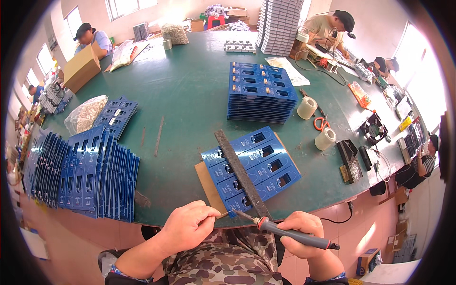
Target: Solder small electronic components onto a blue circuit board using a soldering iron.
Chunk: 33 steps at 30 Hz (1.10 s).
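Observation:
My right hand (304, 227) is wrapped round the grey handle of a soldering iron (297, 238). The iron's tip points left to the near corner of a blue circuit board panel (262, 167). At that same corner my left hand (191, 226) is closed in a pinch on a thin strand that looks like solder wire (223, 215). Whether tip and wire touch is too small to tell. The panel has several rectangular cut-outs and lies tilted on a piece of cardboard (207, 183). Across it rests a long dark bar (241, 173).
Blue panels stand on edge at left (78, 173); another stack (261, 108) lies behind the work. Tape rolls (307, 108), orange-handled scissors (321, 124), a small fan (374, 128) and a black tray (350, 161) are at right. Co-workers sit around the green table (185, 71).

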Each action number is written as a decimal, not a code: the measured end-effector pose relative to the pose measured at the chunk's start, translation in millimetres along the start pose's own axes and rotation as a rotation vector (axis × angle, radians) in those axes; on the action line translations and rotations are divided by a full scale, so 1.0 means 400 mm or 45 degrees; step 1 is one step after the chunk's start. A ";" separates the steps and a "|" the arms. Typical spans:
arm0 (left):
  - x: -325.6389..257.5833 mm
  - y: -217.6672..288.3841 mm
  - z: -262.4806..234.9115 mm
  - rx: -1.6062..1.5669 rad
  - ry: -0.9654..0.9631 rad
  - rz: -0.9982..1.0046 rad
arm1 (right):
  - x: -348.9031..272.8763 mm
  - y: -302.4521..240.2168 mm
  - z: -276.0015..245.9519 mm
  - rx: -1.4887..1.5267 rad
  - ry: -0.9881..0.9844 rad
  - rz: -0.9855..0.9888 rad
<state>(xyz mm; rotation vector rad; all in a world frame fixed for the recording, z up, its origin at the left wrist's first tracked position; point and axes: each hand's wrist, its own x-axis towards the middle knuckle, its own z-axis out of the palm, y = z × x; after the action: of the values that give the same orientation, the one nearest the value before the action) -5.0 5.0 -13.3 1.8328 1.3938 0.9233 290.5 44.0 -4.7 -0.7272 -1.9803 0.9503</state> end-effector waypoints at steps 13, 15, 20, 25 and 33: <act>0.001 0.093 0.055 -0.339 -0.140 0.058 | -0.032 0.011 0.042 0.413 0.188 0.102; 0.016 0.107 0.081 -0.383 -0.172 0.075 | -0.020 0.017 0.066 0.362 0.185 0.162; 0.059 0.126 0.104 -0.382 -0.190 0.149 | 0.015 0.035 0.050 0.140 0.266 0.065; 0.116 0.109 0.085 -0.327 -0.182 0.107 | 0.075 0.053 -0.001 0.073 0.353 0.073; 0.279 0.038 -0.029 0.222 0.380 0.110 | 0.214 0.140 -0.134 0.099 0.117 0.002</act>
<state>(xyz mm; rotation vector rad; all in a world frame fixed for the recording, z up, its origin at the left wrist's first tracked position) 14.1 111.0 22.2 1.9564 1.6286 1.1915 300.5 158.6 5.7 -0.7161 -1.8532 0.9725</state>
